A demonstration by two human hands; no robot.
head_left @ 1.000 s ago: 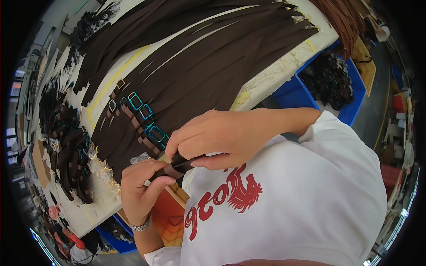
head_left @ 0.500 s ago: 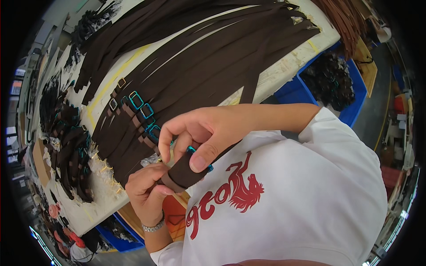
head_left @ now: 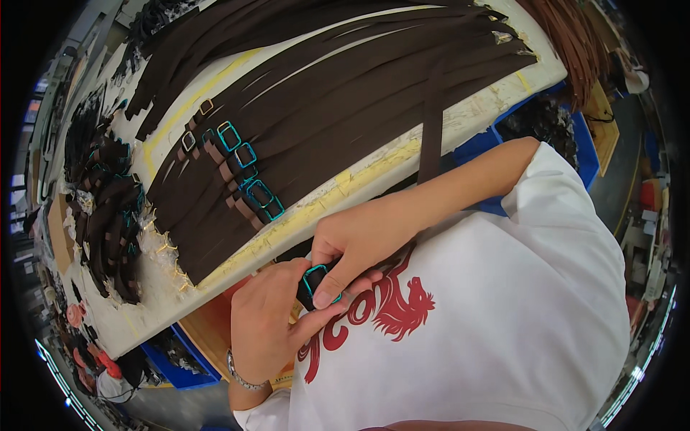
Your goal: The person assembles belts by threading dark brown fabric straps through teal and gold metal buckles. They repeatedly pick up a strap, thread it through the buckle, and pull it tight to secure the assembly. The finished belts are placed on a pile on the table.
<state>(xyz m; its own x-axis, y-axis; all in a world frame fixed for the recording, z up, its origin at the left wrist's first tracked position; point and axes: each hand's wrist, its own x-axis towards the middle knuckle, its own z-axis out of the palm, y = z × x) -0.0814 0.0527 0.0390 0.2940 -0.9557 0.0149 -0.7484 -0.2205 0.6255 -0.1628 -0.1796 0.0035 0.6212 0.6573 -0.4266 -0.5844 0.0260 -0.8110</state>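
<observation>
Close to my shirt front, both hands hold the buckle end of a dark brown belt, whose buckle (head_left: 315,277) has a teal-blue edge. My left hand (head_left: 267,309), with a metal band at its wrist, grips the belt from the left side. My right hand (head_left: 359,248) presses its thumb on the buckle's lower right, with the other fingers curled behind. The rest of this belt is mostly hidden by my hands and arm. Just beyond my hands, a row of dark brown belts (head_left: 345,115) lies on the table, several with teal-edged buckles (head_left: 264,200).
The pale worktable (head_left: 392,154) has yellow tape strips along it. A tangled heap of buckled belts (head_left: 111,208) lies at its left. Blue bins (head_left: 586,147) stand below the right side, and another blue bin (head_left: 180,359) below the left. Reddish-brown straps (head_left: 564,43) hang at the far right corner.
Both hands have come nearer my body with the belt end, away from the table edge. My left hand has moved right, and the buckle now faces up between the hands.
</observation>
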